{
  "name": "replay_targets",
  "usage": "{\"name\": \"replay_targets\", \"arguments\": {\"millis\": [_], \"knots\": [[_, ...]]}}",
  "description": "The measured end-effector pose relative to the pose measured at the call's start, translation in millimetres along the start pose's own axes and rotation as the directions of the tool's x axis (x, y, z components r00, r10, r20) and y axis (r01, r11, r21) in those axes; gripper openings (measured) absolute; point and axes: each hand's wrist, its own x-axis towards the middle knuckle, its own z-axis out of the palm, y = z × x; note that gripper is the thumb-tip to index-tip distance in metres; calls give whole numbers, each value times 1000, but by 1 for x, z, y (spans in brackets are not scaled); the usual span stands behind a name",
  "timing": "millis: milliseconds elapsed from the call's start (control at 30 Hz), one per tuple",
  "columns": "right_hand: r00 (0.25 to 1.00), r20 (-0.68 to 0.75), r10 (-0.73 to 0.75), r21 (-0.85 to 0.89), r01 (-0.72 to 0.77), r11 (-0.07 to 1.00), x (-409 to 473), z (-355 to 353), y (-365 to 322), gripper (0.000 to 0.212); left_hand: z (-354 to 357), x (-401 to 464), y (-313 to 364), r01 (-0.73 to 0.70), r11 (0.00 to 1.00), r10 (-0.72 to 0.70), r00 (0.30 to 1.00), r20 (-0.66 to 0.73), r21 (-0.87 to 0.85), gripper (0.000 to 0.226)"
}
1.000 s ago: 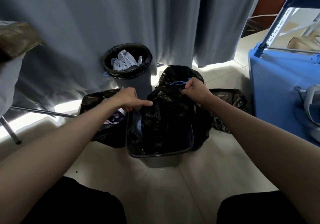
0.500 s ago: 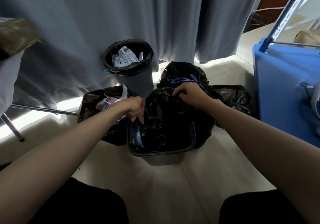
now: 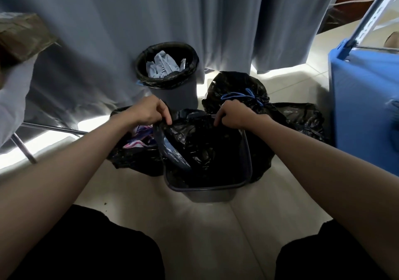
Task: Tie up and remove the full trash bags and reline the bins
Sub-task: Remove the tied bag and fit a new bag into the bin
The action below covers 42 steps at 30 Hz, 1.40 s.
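Note:
A grey rectangular bin stands on the floor in front of me with a black liner bag hanging loosely inside it. My left hand pinches the liner's edge at the bin's far left corner. My right hand grips the liner's edge at the far right corner. Behind the bin sits a full black trash bag tied with a blue drawstring. An open black bag with colourful rubbish lies to the left. A round grey bin with a black liner holds crumpled paper.
Another black bag lies on the floor at the right, next to a blue cart. Grey curtains hang behind the bins. A metal leg of a stand reaches the floor at the left. My knees fill the bottom corners.
Both hands have moved apart along the liner's top edge, spreading the bunched bag over the rectangular bin's far corners. The liner sits lower in the bin now.

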Motion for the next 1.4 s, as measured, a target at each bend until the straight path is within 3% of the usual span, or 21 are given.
{"name": "replay_targets", "arguments": {"millis": [233, 433, 600, 767, 967, 1167, 1333, 1400], "knots": [[987, -129, 99, -11, -101, 995, -9, -10, 26, 40, 16, 10, -9, -3, 1000, 3, 988, -152, -2, 35], [971, -187, 150, 114, -131, 985, -10, -5, 59, 34, 28, 24, -3, -11, 999, 17, 980, -199, 32, 39], [968, -135, 210, 220, -178, 959, 1, 4, 70, 37, 36, 35, -4, 49, 994, -31, 984, -176, 96, 44], [951, 51, 306, 319, -306, 897, 10, 10, 71, 34, 37, 42, -5, 97, 992, -91, 992, -82, 82, 43], [912, 176, 370, 432, -410, 804, 0, 15, 67, 33, 37, 35, -9, 200, 980, -198, 979, 55, -23, 41], [931, 64, 360, 587, -327, 741, -19, 4, 56, 11, 33, 12, -16, 242, 957, -231, 970, 81, -160, 28], [867, 249, 433, 554, -494, 670, -36, 5, 53, 15, 37, -15, -20, 315, 919, -304, 949, 83, -236, 33], [835, 322, 447, 555, -549, 626, -44, 4, 53, 26, 43, -22, -17, 360, 884, -346, 933, 101, -297, 34]]}}
